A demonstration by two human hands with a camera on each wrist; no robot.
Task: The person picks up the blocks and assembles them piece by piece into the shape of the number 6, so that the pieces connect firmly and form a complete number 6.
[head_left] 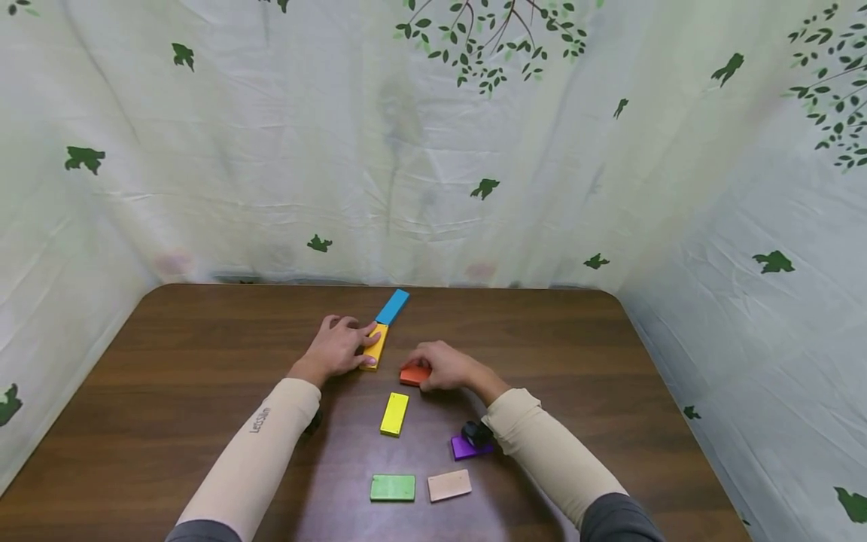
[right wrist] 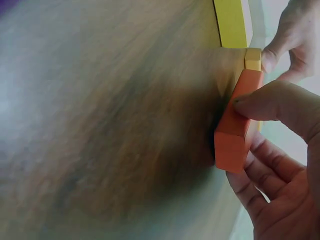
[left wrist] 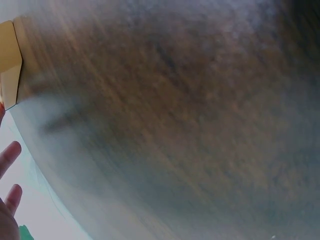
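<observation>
In the head view, my left hand point(head_left: 339, 346) has its thumb and fingertips on an orange-yellow wooden block point(head_left: 381, 348). That block meets the near end of a blue block point(head_left: 393, 306) in a slanted line. To the right, my right hand point(head_left: 443, 366) pinches a red-orange block point(head_left: 413, 376). Up close in the right wrist view, the thumb is on one face of the red-orange block point(right wrist: 234, 122) and fingers are on the other side. Only an edge of the orange-yellow block point(left wrist: 9, 60) shows in the left wrist view, beside some fingertips.
Nearer on the brown wooden table point(head_left: 203, 361) lie a yellow block point(head_left: 394, 414), a green block point(head_left: 393, 488) and a beige block point(head_left: 449, 485). A purple block point(head_left: 463, 449) is partly covered by the right wrist's camera. A leaf-patterned curtain point(head_left: 271, 173) surrounds the table.
</observation>
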